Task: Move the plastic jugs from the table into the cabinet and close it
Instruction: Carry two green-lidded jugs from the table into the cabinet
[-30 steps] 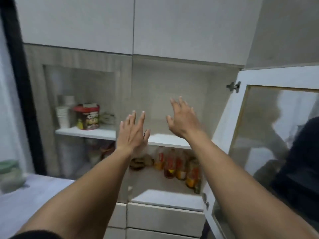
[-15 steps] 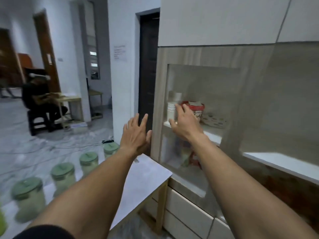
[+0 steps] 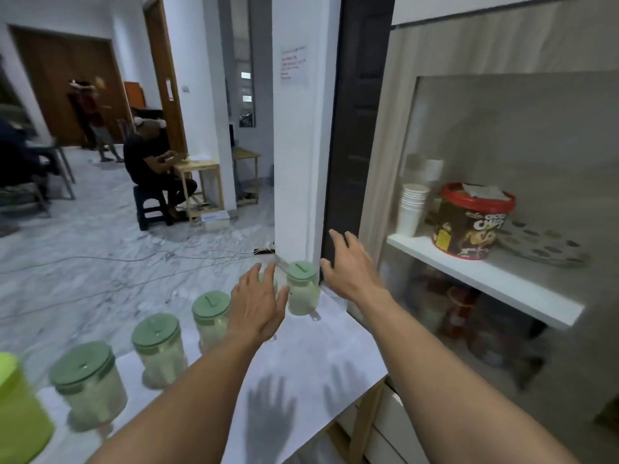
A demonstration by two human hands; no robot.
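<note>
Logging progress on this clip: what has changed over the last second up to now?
The view swung left from the open cabinet to the table. Both hands, left hand and right hand, came down toward the green-lidded jug nearest the cabinet. Nothing is in either grip; the jugs stand untouched.

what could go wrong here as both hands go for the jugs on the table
1. The far jug stands close to the table's far end, so a sideways nudge from the right hand might push it off.
2. The left hand covers a jug behind it; reaching past could knock it or the next jug, since the row is tightly spaced.
3. Both hands are open and empty; a hurried grab of the smooth jugs may slip.
</note>
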